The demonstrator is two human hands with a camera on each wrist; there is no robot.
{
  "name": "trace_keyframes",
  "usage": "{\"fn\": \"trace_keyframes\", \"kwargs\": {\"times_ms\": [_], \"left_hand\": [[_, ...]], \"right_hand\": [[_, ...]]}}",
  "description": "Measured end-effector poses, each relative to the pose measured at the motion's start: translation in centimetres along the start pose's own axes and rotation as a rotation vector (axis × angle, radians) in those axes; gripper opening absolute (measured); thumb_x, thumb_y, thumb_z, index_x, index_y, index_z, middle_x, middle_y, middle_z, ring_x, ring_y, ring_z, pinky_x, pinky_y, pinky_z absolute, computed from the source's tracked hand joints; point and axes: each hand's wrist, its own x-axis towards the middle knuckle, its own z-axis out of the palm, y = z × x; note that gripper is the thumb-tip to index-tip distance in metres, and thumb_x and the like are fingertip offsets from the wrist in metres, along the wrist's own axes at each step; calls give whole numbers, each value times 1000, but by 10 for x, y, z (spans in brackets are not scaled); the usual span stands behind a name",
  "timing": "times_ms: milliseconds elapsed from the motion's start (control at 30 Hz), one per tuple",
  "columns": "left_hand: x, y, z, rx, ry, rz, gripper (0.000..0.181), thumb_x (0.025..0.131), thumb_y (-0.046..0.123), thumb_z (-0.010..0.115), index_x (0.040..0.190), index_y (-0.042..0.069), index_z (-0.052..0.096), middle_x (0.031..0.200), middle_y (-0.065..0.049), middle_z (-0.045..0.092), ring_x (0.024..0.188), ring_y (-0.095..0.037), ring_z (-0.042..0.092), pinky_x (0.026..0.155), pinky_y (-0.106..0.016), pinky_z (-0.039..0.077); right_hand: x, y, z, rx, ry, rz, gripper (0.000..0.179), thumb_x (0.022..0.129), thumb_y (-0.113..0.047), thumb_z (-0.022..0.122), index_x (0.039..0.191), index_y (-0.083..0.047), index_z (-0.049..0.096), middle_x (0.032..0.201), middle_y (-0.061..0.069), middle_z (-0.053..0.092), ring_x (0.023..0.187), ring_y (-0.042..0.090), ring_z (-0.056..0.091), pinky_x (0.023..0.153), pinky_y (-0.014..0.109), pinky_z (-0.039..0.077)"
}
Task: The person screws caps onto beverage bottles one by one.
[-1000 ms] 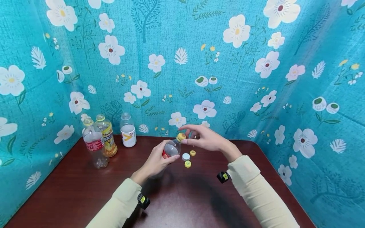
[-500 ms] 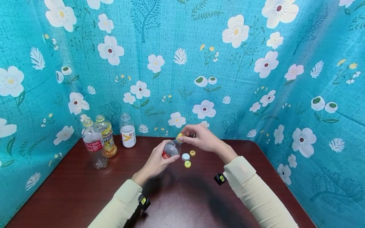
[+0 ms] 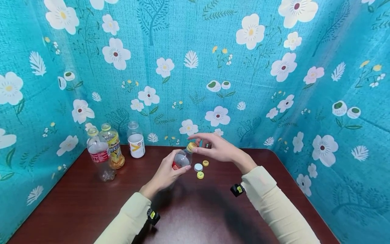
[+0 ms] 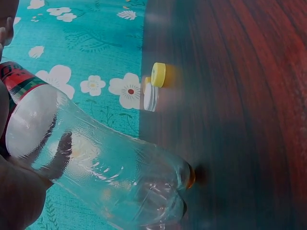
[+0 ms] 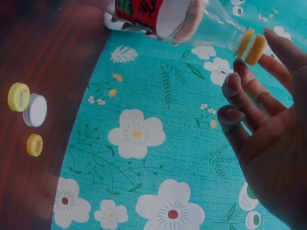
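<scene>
Blue floral cloth (image 3: 189, 74) backs the brown table (image 3: 82, 206); left hand (image 3: 166, 173) grips a bottle (image 3: 183, 158), right hand (image 3: 217, 147) loosely spread.

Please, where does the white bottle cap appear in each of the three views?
Head: the white bottle cap lies below the picture's centre.
Left wrist: it is just above the centre.
Right wrist: it is near the left edge, about mid-height.
Shared landmark: the red-labelled bottle in the left hand.

white bottle label (image 3: 135, 139) – V-shaped mark (image 3: 137, 148) | red label (image 5: 147, 14) on held bottle (image 4: 120, 165) – letters partly hidden, unreadable | yellow bottle label (image 3: 114, 144), loose caps (image 5: 34, 145): print illegible
</scene>
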Motion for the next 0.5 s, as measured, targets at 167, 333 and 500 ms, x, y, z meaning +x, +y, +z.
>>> {"fn": "trace_keyframes", "kwargs": {"times_ms": [167,333,500], "left_hand": [[1,1,-1,2,-3,-1,61,86,34,85,137,20,54,122,2,65,107,-17,62,92,-34,56],[-1,3,-1,-1,-12,-22,63,86,35,84,138,20,53,123,2,64,108,-17,62,93,-36,56],[-2,4,0,-16,-29,-41,63,87,36,83,140,22,52,126,3,63,111,-18,61,94,-36,56]], "right_hand": [[1,0,-2,7,-11,-33,37,101,-31,67,136,-20,64,112,-5,66,87,17,65,72,38,55],[4,-3,1,-27,24,-46,30,99,-29,70,126,-15,70,98,-6,68,81,15,62,71,39,55],[8,-7,6,-119,101,-54,17,97,-35,72,101,-18,72,76,-10,64,67,11,59,61,32,51]]}}
